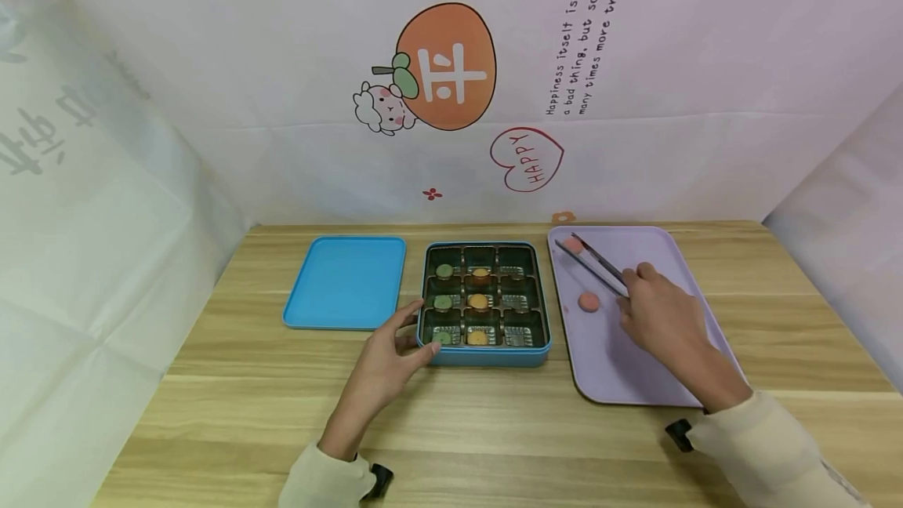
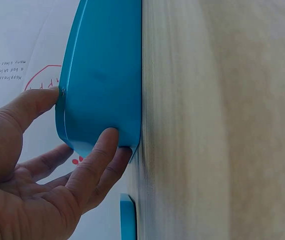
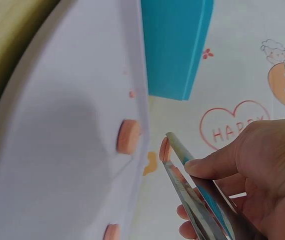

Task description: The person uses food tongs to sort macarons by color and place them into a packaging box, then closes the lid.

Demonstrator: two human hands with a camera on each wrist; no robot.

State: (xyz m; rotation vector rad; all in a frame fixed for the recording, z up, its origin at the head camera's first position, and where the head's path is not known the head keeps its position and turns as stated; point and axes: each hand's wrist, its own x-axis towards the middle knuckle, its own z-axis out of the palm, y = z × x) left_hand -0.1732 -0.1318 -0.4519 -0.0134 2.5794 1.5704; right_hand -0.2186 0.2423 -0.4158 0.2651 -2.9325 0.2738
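My right hand [image 1: 663,312] grips a pair of metal tongs [image 1: 600,271] over the lilac tray [image 1: 614,379]. Between the tong tips is a pink macaron [image 3: 165,150], seen on edge in the right wrist view. Another pink macaron [image 1: 589,302] lies on the tray, and the right wrist view shows one more pink macaron [image 3: 112,232] there. With thumb and fingers, my left hand [image 1: 391,355] holds the near left corner of a blue box [image 1: 487,357]. Its dark divided insert has green macarons [image 1: 443,302] in the left column and orange macarons [image 1: 478,302] in the middle; the right column holds none.
A blue lid [image 1: 346,281] lies flat on the wooden table [image 1: 494,437], left of the box. Behind the table hangs a white printed cloth [image 1: 310,171]. Small pink crumbs [image 3: 132,94] lie on the tray.
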